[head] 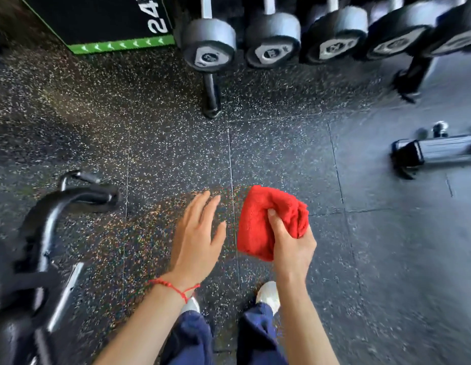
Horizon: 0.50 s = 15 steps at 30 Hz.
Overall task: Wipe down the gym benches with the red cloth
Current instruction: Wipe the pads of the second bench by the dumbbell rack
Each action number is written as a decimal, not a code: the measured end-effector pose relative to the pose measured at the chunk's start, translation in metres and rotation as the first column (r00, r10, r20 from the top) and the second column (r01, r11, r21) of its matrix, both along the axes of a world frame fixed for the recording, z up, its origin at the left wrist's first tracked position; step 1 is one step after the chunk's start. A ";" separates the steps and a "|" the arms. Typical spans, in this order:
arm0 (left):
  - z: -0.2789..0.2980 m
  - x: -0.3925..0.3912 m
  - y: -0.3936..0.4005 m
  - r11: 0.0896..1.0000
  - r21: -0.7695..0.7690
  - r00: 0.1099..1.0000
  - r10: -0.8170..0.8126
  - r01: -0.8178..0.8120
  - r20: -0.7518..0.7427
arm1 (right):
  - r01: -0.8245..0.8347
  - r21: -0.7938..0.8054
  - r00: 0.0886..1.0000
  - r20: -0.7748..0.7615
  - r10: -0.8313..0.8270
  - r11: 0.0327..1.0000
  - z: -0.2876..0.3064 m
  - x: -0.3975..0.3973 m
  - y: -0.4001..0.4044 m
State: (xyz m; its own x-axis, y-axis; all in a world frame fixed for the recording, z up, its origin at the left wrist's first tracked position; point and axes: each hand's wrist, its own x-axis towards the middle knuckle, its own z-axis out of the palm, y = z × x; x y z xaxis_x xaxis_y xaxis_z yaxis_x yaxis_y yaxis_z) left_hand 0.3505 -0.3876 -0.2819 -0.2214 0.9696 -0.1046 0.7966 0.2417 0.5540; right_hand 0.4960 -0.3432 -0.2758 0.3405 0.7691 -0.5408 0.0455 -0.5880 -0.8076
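The red cloth (263, 222) is bunched up in my right hand (292, 243), held in the air over the speckled rubber floor. My left hand (197, 235) hovers flat just left of the cloth, fingers spread and empty, with a red string around its wrist. A black metal bench frame (44, 233) fills the lower left, blurred; its pad is not visible. The end of another bench's base bar (434, 151) lies on the floor at the right edge.
A rack of black dumbbells (274, 38) runs along the top, its legs (212, 96) standing on the floor. A black box with a green edge (105, 22) stands at the top left. My white shoes (268, 296) are below.
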 end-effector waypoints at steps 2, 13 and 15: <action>0.005 0.035 0.017 0.999 0.011 0.999 -0.033 0.033 0.014 | 0.033 0.003 0.999 -0.005 -0.033 0.999 0.007 0.033 0.012; 0.019 0.168 0.095 0.945 -0.055 0.937 -0.328 0.324 -0.117 | 0.310 0.055 0.951 -0.020 -0.309 0.949 0.030 0.188 0.051; 0.024 0.186 0.109 0.920 -0.051 0.910 -0.391 0.388 -0.136 | 0.383 0.055 0.924 -0.036 -0.382 0.922 0.033 0.208 0.052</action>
